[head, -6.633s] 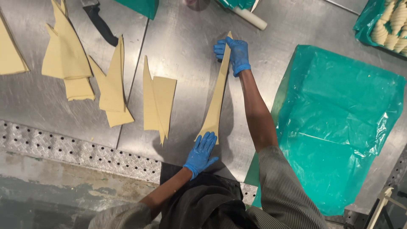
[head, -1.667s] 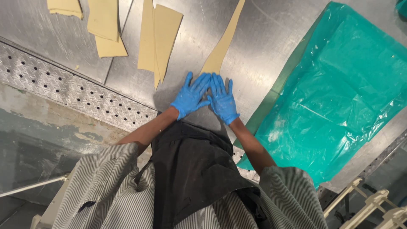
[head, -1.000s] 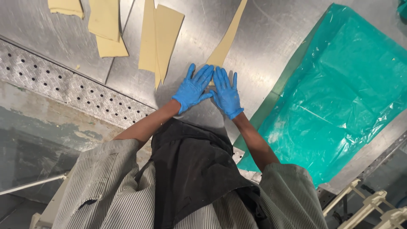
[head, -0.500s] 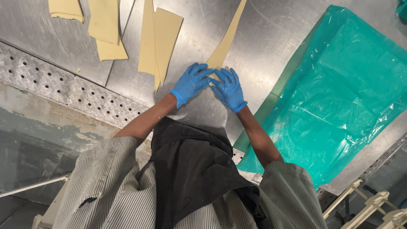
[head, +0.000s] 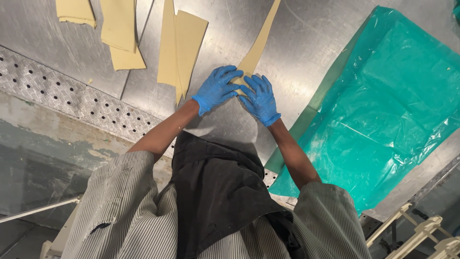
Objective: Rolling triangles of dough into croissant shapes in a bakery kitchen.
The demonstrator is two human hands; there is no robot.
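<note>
A long, narrow triangle of pale dough [head: 258, 43] lies on the steel table [head: 306, 33], running away from me. Its near wide end is rolled under my two blue-gloved hands. My left hand [head: 216, 88] presses flat on the left side of the roll, fingers spread. My right hand [head: 259, 99] presses on the right side, fingers pointing forward. The rolled part is mostly hidden beneath the gloves.
More cut dough triangles [head: 179, 45] and pieces [head: 120, 29] lie to the left on the table. A green plastic sheet [head: 383, 105] covers the right side. A perforated steel strip [head: 72, 96] runs along the table's near edge. Metal rack bars [head: 421, 230] show at bottom right.
My hands have moved forward along the dough strip, rolling its wide end up. The fingers went from flat and together to curled over the roll.
</note>
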